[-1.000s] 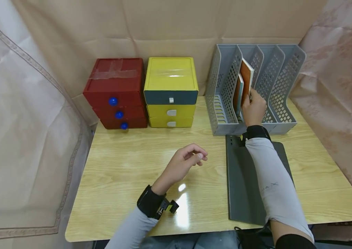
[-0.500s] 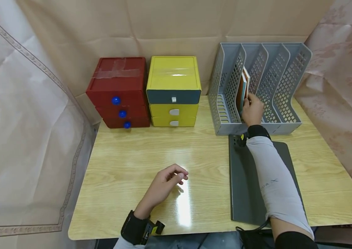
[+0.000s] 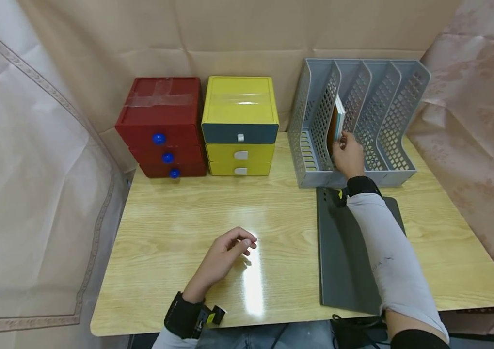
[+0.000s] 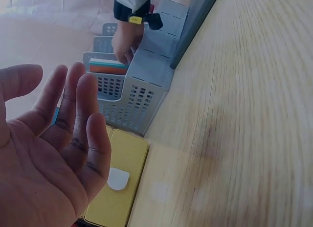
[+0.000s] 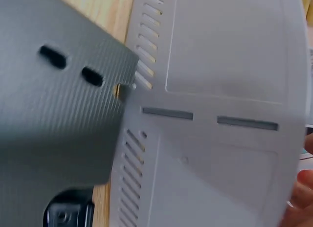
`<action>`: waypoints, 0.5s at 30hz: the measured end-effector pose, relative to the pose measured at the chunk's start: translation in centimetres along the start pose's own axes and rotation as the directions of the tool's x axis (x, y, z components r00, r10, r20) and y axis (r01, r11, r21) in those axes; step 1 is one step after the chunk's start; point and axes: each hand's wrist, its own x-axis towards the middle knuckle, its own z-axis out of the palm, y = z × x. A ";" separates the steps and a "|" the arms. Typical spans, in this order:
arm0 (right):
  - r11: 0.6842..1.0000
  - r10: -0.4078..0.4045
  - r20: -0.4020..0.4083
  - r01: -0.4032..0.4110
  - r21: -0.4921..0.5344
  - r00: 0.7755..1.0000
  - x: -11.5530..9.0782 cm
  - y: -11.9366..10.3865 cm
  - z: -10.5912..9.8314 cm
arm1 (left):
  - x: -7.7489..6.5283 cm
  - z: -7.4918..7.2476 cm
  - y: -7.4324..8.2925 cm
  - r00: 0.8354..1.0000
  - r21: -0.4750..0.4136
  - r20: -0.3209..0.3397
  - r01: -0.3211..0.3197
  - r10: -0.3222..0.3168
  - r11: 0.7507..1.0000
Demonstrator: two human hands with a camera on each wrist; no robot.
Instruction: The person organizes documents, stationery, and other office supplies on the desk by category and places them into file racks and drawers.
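Observation:
Thin books (image 3: 337, 121) with white page edges, one with a brown-orange cover, stand upright in the second compartment from the left of a grey file organizer (image 3: 323, 181). My right hand (image 3: 349, 155) reaches into that compartment and pinches the books' near edges between thumb and fingers; its fingertips are partly hidden. In the left wrist view the books (image 4: 108, 68) show orange and teal above the organizer's wall. Only a few fingers of the right hand (image 5: 302, 195) appear at the right wrist view's edge. My left hand (image 3: 220, 259) hovers above the table, holding nothing, fingers loosely bent.
A dark grey board (image 3: 351, 261) lies in front of the organizer, under the right forearm. Left of the organizer stand a yellow drawer box (image 3: 240, 104) with a dark blue top drawer and a red drawer box (image 3: 161, 121) with blue knobs. The wooden table (image 3: 164, 232) carries all this.
My right hand has lowered the brown-orange book into the compartment beside the other and shifted slightly left. My left hand has drawn back toward the table's front left.

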 end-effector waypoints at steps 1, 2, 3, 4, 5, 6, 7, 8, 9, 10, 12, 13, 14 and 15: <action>1.000 0.000 0.006 0.000 0.005 1.000 -0.3 -0.1 -0.2 | 0.0 0.0 0.0 1.000 0.001 0.001 -0.001 0.001 1.000; 1.000 -0.005 0.012 0.005 0.011 1.000 -0.6 -0.2 -0.4 | 0.0 0.0 -0.1 1.000 -0.003 0.004 0.001 -0.001 1.000; 1.000 -0.016 0.012 0.016 0.013 1.000 -0.9 -0.2 -0.5 | 0.1 -0.1 -0.1 1.000 -0.006 0.005 0.004 -0.004 1.000; 0.999 -0.027 0.014 0.027 0.019 1.000 -1.2 -0.3 -0.8 | 0.1 0.0 -0.2 1.000 -0.010 0.006 0.005 -0.005 1.000; 0.999 -0.044 0.011 0.044 0.025 0.999 -1.7 -0.4 -1.0 | 0.1 0.0 -0.3 1.000 -0.014 0.009 0.009 -0.009 1.000; 0.997 -0.064 0.007 0.064 0.039 0.998 -2.2 -0.5 -1.2 | 0.1 0.0 -0.4 1.000 -0.018 0.011 0.013 -0.013 1.000; 0.995 -0.086 0.001 0.086 0.055 0.996 -2.8 -0.5 -1.4 | 0.2 0.0 -0.5 1.000 -0.019 0.012 0.020 -0.020 1.000; 0.991 -0.112 -0.006 0.112 0.067 0.994 -3.4 -0.4 -1.7 | 0.2 0.1 -0.6 1.000 -0.019 0.011 0.025 -0.025 1.000; 0.987 -0.141 -0.021 0.142 0.073 0.990 -4.2 -0.4 -2.0 | 0.2 0.1 -0.8 1.000 -0.015 0.009 0.028 -0.028 0.999; 0.981 -0.175 -0.040 0.178 0.083 0.984 -5.0 -0.3 -2.2 | 0.3 0.2 -1.0 1.000 -0.016 0.008 0.029 -0.029 0.999; 0.969 -0.227 -0.071 0.232 0.089 0.971 -6.9 0.0 -2.9 | 0.3 0.4 -1.7 0.999 -0.017 0.005 0.041 -0.040 0.999; 0.965 -0.246 -0.078 0.252 0.078 0.966 -7.9 0.2 -3.2 | 0.4 0.5 -2.1 0.999 -0.012 0.004 0.043 -0.043 0.999; 0.962 -0.260 -0.079 0.265 0.063 0.962 -9.0 0.5 -3.7 | 0.4 0.7 -2.6 0.999 -0.004 0.004 0.047 -0.047 0.999; 0.962 -0.264 -0.080 0.268 0.046 0.961 -10.0 0.8 -4.1 | 0.4 0.8 -3.0 0.999 0.006 0.006 0.047 -0.047 0.999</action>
